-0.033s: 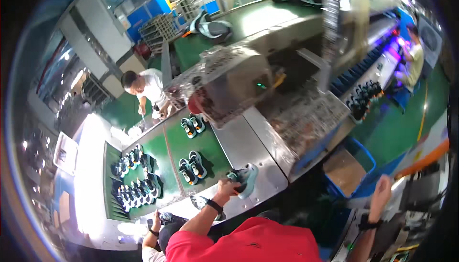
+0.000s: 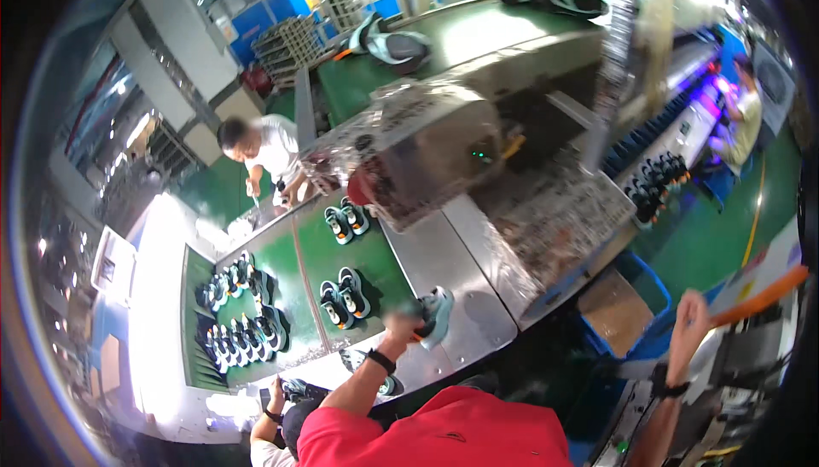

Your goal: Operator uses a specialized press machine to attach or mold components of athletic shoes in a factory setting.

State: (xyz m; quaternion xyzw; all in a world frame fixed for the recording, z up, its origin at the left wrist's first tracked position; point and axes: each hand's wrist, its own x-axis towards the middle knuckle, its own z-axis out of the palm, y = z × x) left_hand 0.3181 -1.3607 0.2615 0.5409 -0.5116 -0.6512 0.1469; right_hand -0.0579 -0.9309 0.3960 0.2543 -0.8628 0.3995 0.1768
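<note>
Left hand (image 2: 399, 327): reaches forward over the near edge of the green conveyor belt (image 2: 375, 266), fingers curled around the pale teal and white sports shoe (image 2: 436, 313), a dark wristband on the forearm behind it
Shoe in hand: tilted, toe pointing away from the person, just above the bare grey metal plate (image 2: 452, 275) at the right of the belt; whether it touches the plate I cannot tell
Right hand (image 2: 689, 322): raised well off to the right, far from the belt, close to a flat orange-edged panel (image 2: 759, 284); too small and blurred to tell whether the fingers are spread or closed
Pair on belt, near (image 2: 345, 295): two dark and teal sports shoes side by side, just left of the held shoe, apart from it
Pair on belt, far (image 2: 346, 220): another two shoes of the same kind, close to the mouth of the foil-covered tunnel machine (image 2: 409, 147)
Left lane (image 2: 239, 313): many dark shoes crowded in rows, not yet near the machine
Progress, as judged: two pairs lie ordered on the belt toward the tunnel, one single shoe is in hand and not set down, its partner is not seen on the plate, so the handling looks partway, with the crowded lot left
Other people: a person in a white shirt (image 2: 269, 151) bends at the far side of the belt; another person's hand (image 2: 275, 390) shows at the lower left
</note>
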